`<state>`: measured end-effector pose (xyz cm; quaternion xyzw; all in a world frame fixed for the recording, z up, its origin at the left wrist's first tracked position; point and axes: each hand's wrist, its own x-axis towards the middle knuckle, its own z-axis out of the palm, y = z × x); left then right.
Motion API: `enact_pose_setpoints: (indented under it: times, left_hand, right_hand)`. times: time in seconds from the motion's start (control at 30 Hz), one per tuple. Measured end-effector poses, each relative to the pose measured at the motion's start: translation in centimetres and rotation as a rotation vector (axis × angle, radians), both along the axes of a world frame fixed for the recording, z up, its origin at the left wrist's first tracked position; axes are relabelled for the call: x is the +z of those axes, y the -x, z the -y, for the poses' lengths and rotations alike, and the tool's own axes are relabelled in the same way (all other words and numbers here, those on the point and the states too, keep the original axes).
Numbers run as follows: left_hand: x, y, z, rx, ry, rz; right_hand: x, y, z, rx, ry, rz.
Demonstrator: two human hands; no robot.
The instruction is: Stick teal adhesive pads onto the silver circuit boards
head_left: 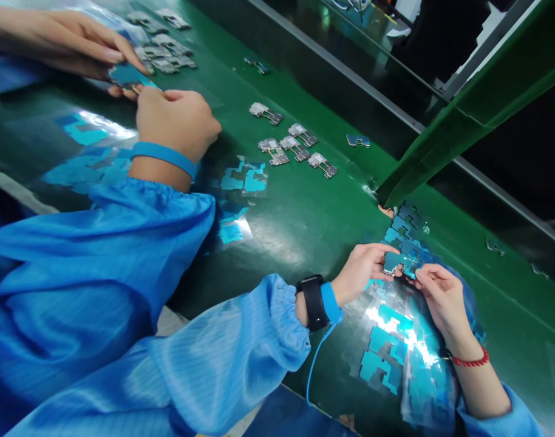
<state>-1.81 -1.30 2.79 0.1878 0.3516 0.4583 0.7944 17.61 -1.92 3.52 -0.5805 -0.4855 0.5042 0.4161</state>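
My left hand (362,270), with a black watch and a blue wrist strap, grips a small circuit board (393,264) by its left end. At the board's right end, the thumb and finger of my right hand (441,294) are pinched together. Bright blue film shows along that end; whether the fingers press on the film or the bare board edge I cannot tell. Just below my hands lie clear sheets bearing blue die-cut film pieces (384,358). Behind them are several boards with blue faces (407,227), partly hidden by my fingers.
On the left, a co-worker's hands (175,118) hold a blue-covered board (129,76). Several bare boards (296,142) lie mid-table, and more boards (168,54) lie farther left. A green post (469,115) rises beyond my hands. A blue cord (316,364) trails from my left wrist.
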Motion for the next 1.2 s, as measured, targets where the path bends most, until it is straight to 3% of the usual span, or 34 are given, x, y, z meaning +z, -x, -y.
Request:
enact_pose_setpoints:
  times: [1.2]
  left_hand:
    - [0.7, 1.2, 1.0, -0.028, -0.016, -0.053]
  right_hand:
    - [-0.1, -0.5, 0.7, 0.055, 0.050, 0.039]
